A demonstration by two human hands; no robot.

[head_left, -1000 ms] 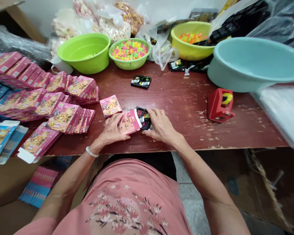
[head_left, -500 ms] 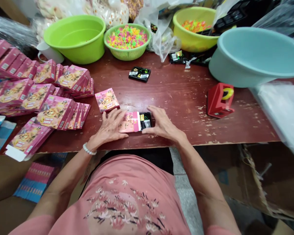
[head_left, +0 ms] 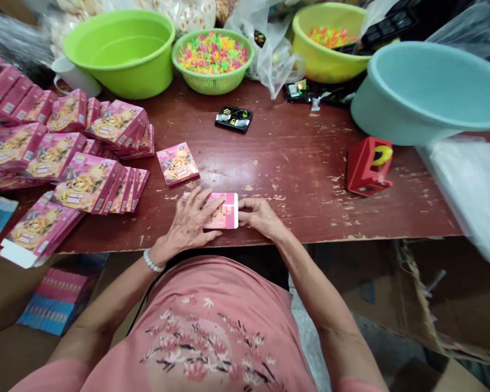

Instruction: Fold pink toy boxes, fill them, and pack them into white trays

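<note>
A small pink printed box (head_left: 220, 216) lies near the table's front edge, its white-edged end facing right. My left hand (head_left: 191, 218) holds it down, with the fingers over its top and the thumb along its near side. At the white end, the thumb and forefinger of my right hand (head_left: 256, 215) are pinched together against the box; the fingertips partly hide what they grip. Just beyond my left hand sits another pink box (head_left: 178, 163), closed and flat. Farther back lies a black tray (head_left: 233, 119) with small trinkets in its compartments.
Stacked pink boxes (head_left: 85, 182) crowd the left side. A green tub (head_left: 122, 60), a green basket (head_left: 213, 81) of colourful small pieces, a yellow basin (head_left: 330, 60) and a blue tub (head_left: 428, 103) line the back. A red tape dispenser (head_left: 365, 169) stands on the right.
The black tray that stuck out of the pink box's right end is now out of sight inside it. My right hand has gone from spread around that tray to a pinch at the box's end.
</note>
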